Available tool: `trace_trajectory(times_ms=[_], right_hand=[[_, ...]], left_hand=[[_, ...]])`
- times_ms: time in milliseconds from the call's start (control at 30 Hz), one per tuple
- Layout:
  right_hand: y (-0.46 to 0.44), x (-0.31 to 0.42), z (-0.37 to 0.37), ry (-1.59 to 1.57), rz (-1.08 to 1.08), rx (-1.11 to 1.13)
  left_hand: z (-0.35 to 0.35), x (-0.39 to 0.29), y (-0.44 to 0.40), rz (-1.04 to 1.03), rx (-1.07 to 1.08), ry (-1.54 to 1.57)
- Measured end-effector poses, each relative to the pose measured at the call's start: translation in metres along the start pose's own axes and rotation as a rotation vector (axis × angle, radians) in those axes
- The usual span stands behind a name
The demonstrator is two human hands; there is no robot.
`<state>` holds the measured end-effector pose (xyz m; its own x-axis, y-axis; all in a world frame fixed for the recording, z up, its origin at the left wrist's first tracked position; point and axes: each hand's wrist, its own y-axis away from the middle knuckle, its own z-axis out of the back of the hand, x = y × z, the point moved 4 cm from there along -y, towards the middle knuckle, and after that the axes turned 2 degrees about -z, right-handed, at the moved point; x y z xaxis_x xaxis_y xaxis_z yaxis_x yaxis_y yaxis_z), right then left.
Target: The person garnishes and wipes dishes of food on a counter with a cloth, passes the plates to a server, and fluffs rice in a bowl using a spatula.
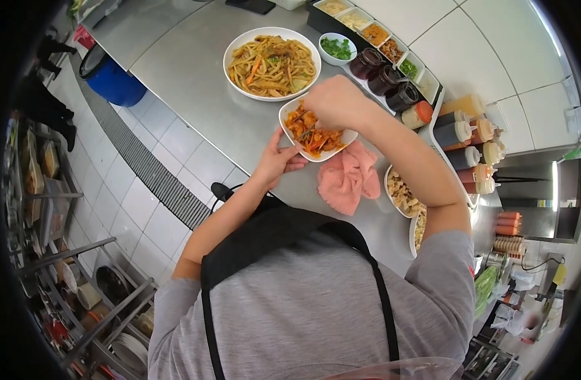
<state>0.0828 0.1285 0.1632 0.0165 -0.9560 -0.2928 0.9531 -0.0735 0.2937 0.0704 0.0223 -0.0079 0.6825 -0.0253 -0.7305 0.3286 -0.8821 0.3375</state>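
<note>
**Head view: bowl sits between two hands, right hand over its far rim**

A white bowl (350,137) of orange-sauced food rests on the steel surface (195,69), between the surface's left edge and the jars (383,80) on its wall side. As far as it shows, the bowl's long axis slants from upper left to lower right. The right hand (334,104) is the nearer to the food, which lies just below and left of its knuckles; its fingers are curled together, but whether they grip anything cannot be told. The left hand (274,163) is at the bowl's lower-left side, thumb and fingers apart, seemingly touching the wall. A plate (255,94) of noodles stands just beyond; a pink cloth (348,177) lies beside the bowl's lower right.
</note>
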Motion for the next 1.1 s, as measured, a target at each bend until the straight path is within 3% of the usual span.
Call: trace_trajectory(times_ms=[167,267,533,633,733,767,900,1000,1100], right_hand=[[0.038,-0.046,0.049,-0.108,-0.204,-0.05],[0.042,-0.069,0.026,-0.106,-0.282,-0.098],[0.044,-0.064,-0.015,-0.204,-0.265,0.026],[0.059,-0.075,-0.001,-0.182,-0.276,-0.093],[0.081,-0.072,0.014,-0.347,-0.373,-0.137],[0.082,-0.072,-0.009,-0.387,-0.271,-0.244],[0.112,-0.062,-0.051,-0.929,-0.522,-0.282],[0.146,-0.031,-0.083,-1.167,-0.701,-0.353],[0.176,-0.001,-0.128,-1.486,-0.895,-0.294]], left_hand=[[0.0,0.0,0.001,0.012,-0.012,0.006],[0.0,0.002,0.0,0.013,-0.013,0.007],[-0.001,0.0,0.001,0.021,-0.015,-0.003],[0.001,0.001,-0.001,0.018,-0.01,-0.006],[-0.001,0.0,-0.002,0.012,-0.012,-0.004],[0.001,0.002,-0.003,0.012,-0.011,-0.008],[0.0,0.002,0.006,0.04,-0.035,0.012],[0.01,0.009,0.025,0.22,0.003,0.012],[0.018,0.014,0.031,0.234,0.161,-0.503]])
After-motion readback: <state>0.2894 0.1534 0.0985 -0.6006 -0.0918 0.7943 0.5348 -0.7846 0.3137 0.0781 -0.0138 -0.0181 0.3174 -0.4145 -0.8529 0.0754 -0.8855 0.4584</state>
